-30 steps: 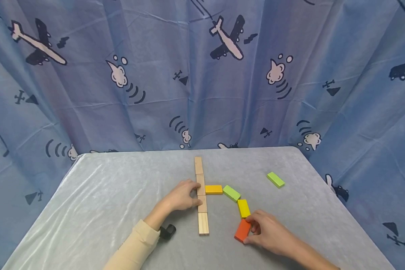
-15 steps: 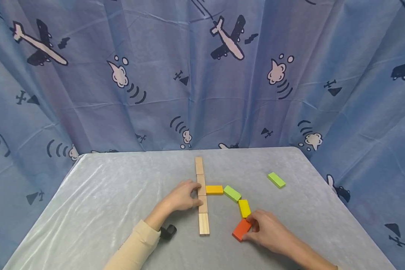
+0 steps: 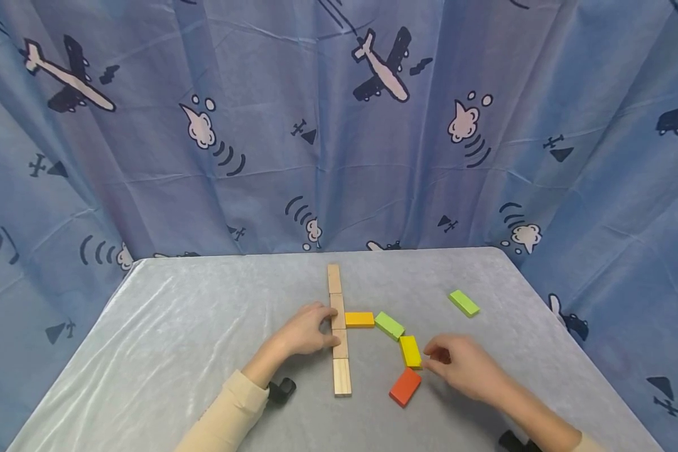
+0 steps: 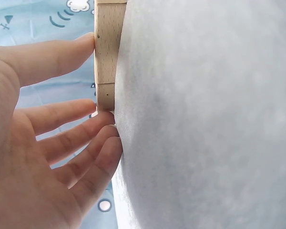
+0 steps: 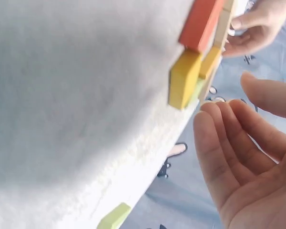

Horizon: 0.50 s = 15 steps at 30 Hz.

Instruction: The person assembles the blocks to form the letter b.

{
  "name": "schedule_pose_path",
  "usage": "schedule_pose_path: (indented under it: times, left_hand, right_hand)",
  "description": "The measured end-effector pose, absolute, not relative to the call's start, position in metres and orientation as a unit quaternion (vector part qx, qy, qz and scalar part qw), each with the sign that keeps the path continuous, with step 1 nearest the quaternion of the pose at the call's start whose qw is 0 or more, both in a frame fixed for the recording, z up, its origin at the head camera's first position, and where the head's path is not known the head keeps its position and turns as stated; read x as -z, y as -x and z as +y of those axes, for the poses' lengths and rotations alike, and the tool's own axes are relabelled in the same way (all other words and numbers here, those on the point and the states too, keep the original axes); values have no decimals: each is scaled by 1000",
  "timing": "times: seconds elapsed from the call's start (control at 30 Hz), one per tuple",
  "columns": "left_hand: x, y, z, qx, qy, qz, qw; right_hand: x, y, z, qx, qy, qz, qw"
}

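A straight row of plain wooden blocks point(image 3: 341, 376) runs away from me down the middle of the table. My left hand point(image 3: 302, 329) rests against its left side, thumb and forefinger spread apart and touching the wood; the left wrist view shows the thumb on a block point(image 4: 109, 45). From the row an arc of coloured blocks curves right: orange-yellow point(image 3: 360, 320), light green block point(image 3: 389, 326), yellow block point(image 3: 410, 352), then a red block point(image 3: 405, 387) lying tilted at the near end. My right hand point(image 3: 466, 367) hovers just right of the yellow block, fingers loosely bent, holding nothing.
A loose light green block point(image 3: 464, 303) lies at the back right of the table point(image 3: 175, 314). Behind the table hangs a blue curtain point(image 3: 271, 125) printed with airplanes. A black wrist device point(image 3: 282, 390) sits by the left sleeve point(image 3: 226, 408).
The red block was turned and shifted slightly left against the yellow one. My right hand has then let go of it and moved away to the right. My left hand stays put.
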<state>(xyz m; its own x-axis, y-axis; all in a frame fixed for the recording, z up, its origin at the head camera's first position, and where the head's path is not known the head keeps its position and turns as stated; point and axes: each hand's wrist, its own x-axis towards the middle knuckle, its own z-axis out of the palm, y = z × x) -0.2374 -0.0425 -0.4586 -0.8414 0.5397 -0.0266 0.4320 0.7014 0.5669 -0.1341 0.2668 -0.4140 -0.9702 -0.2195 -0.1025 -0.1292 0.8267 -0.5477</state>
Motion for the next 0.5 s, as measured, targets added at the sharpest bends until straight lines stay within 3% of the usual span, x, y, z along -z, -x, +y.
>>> schedule_pose_path:
  times: [0.5]
  left_hand:
    - [458, 238, -43, -283, -268, 916, 94]
  right_hand:
    - [408, 163, 304, 277, 95, 956, -24]
